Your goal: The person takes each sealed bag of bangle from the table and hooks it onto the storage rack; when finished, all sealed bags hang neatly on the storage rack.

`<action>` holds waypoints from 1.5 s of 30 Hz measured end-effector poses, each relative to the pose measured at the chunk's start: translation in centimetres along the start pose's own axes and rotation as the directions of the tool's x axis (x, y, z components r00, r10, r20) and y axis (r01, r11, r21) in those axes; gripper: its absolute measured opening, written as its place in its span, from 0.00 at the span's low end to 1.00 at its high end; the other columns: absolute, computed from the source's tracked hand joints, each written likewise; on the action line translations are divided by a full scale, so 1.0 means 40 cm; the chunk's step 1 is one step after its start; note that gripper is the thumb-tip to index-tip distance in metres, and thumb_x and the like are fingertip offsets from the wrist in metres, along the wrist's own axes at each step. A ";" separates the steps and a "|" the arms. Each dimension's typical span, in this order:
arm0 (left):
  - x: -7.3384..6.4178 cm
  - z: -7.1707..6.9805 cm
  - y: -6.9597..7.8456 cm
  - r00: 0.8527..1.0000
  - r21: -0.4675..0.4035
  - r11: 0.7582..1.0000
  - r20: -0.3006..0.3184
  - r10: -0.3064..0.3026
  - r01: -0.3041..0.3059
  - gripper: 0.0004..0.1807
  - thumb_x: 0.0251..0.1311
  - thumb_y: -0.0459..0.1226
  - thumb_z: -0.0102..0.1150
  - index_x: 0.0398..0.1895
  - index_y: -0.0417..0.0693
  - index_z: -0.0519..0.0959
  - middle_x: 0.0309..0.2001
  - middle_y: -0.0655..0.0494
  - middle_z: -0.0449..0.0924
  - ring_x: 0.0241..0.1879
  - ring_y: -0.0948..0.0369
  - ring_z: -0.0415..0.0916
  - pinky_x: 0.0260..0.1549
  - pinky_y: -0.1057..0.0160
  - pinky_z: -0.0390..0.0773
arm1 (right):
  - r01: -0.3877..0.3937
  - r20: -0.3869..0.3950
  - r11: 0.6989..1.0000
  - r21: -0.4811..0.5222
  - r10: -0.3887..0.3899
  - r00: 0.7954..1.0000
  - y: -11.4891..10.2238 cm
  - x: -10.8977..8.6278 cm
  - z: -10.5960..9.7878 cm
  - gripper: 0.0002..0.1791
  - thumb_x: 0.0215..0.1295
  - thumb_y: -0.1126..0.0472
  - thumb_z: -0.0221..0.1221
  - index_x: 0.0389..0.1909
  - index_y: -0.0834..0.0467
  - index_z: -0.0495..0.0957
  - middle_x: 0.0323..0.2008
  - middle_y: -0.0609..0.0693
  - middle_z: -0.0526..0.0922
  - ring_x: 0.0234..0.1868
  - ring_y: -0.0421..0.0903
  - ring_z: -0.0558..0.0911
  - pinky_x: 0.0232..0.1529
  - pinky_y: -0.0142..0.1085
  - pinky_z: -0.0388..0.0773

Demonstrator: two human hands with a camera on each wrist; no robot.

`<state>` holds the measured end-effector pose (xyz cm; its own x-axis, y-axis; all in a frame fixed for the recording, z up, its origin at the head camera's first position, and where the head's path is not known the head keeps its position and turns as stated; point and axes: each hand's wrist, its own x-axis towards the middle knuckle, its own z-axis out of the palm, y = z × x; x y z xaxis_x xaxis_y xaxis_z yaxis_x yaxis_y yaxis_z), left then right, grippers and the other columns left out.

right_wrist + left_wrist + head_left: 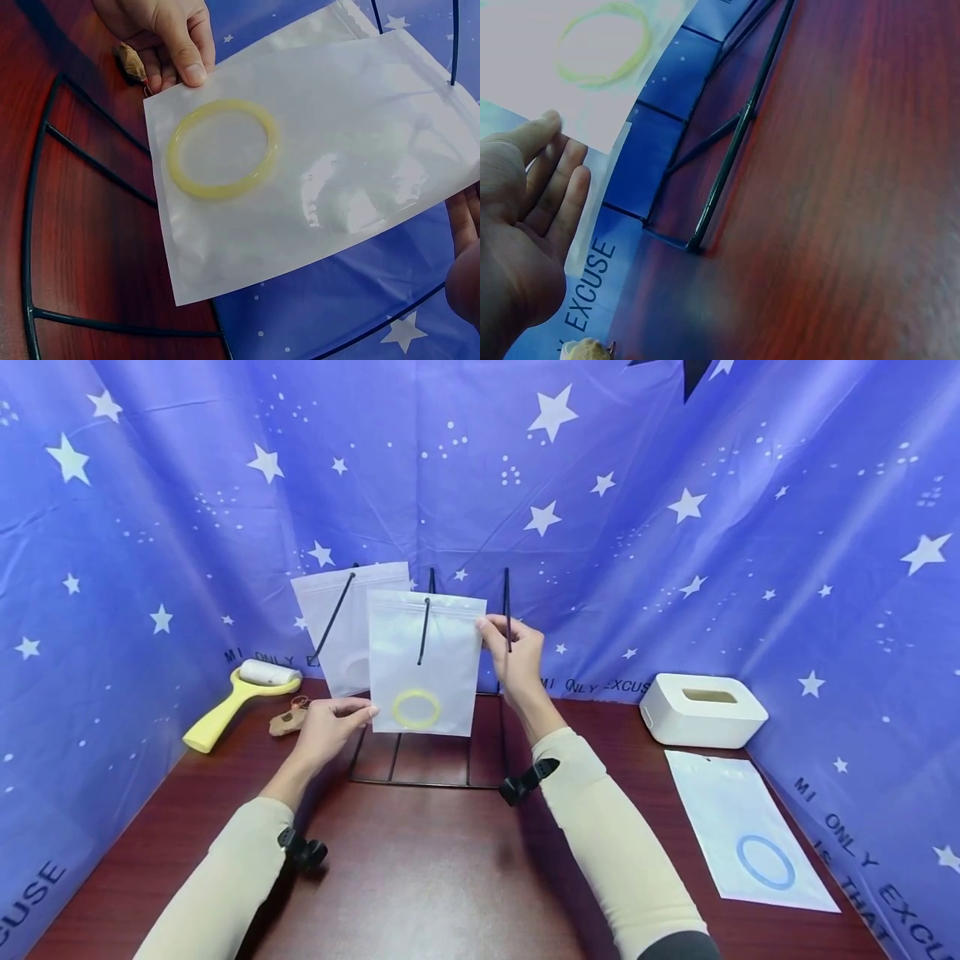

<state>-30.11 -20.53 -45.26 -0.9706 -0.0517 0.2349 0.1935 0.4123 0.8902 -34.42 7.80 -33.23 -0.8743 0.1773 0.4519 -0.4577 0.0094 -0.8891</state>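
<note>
A white zip bag (450, 652) hangs by the hole near its top on the middle prong of a black wire rack (427, 785). Through its front shows a yellow ring (217, 192), low in the bag. My left hand (330, 727) pinches the bag's lower left edge, thumb in front. At the upper right edge my right hand (517, 660) pinches the bag between thumb and fingers, beside the rack's right prong (507, 597). Behind and to the left, a second white bag (360, 635) hangs tilted on the left prong, partly hidden.
On the table's right side lies a white bag (697, 802) with a blue ring (741, 852). Behind it stands a white tissue box (701, 731). A yellow-handled lint roller (221, 714) and a small brown object (285, 721) lie at the left. Blue star-patterned cloth (480, 485) surrounds the table.
</note>
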 end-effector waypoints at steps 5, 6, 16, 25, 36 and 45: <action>0.022 0.019 0.001 1.000 0.003 1.000 -0.027 0.004 -0.004 0.18 0.64 0.46 0.71 0.48 0.42 0.89 0.39 0.42 0.91 0.37 0.57 0.88 0.34 0.74 0.82 | -0.015 -0.016 1.000 -0.019 0.015 1.000 0.006 0.022 0.004 0.11 0.65 0.61 0.70 0.42 0.65 0.89 0.27 0.44 0.86 0.27 0.37 0.84 0.39 0.34 0.85; 0.027 0.022 0.001 0.999 0.008 1.000 -0.033 0.008 -0.008 0.18 0.65 0.46 0.71 0.48 0.41 0.89 0.39 0.42 0.91 0.36 0.59 0.88 0.34 0.74 0.82 | -0.017 -0.021 1.000 -0.020 0.017 1.000 0.008 0.027 0.005 0.11 0.65 0.61 0.70 0.42 0.65 0.89 0.26 0.43 0.85 0.26 0.37 0.83 0.38 0.34 0.84; 0.083 0.065 0.005 0.994 -0.013 0.999 -0.103 -0.035 0.033 0.18 0.64 0.47 0.71 0.48 0.44 0.90 0.41 0.43 0.91 0.31 0.71 0.84 0.34 0.77 0.80 | -0.058 -0.079 0.998 -0.039 0.054 0.995 0.021 0.072 0.015 0.10 0.65 0.60 0.69 0.42 0.63 0.90 0.29 0.44 0.87 0.29 0.38 0.81 0.37 0.29 0.80; 0.121 0.077 0.007 0.991 -0.144 0.988 -0.116 -0.065 0.048 0.17 0.65 0.44 0.71 0.48 0.39 0.89 0.30 0.61 0.89 0.33 0.65 0.86 0.39 0.68 0.86 | -0.087 -0.100 0.996 -0.007 0.086 0.991 0.026 0.101 0.036 0.09 0.67 0.60 0.68 0.42 0.61 0.90 0.30 0.46 0.87 0.29 0.39 0.80 0.36 0.30 0.80; 0.131 0.070 0.000 0.970 -0.116 0.990 -0.220 -0.099 0.075 0.16 0.63 0.44 0.72 0.46 0.42 0.90 0.33 0.52 0.91 0.33 0.62 0.87 0.34 0.74 0.83 | -0.088 -0.071 0.994 0.057 0.092 0.993 0.049 0.094 0.048 0.11 0.68 0.61 0.67 0.46 0.64 0.88 0.35 0.51 0.88 0.32 0.42 0.83 0.45 0.38 0.83; 0.110 0.064 -0.003 0.970 0.019 0.999 -0.240 -0.042 0.048 0.12 0.63 0.45 0.72 0.44 0.49 0.91 0.40 0.47 0.92 0.30 0.80 0.77 0.34 0.81 0.74 | -0.104 -0.048 0.987 0.126 0.111 0.993 0.104 0.085 0.008 0.13 0.66 0.66 0.67 0.48 0.70 0.85 0.43 0.68 0.89 0.45 0.62 0.89 0.58 0.50 0.84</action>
<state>-34.79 -18.49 -45.34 -0.9151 -0.2860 0.2841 0.1439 0.4265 0.8930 -39.35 8.14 -35.39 -0.9108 0.2239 0.3467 -0.3810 -0.1328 -0.9150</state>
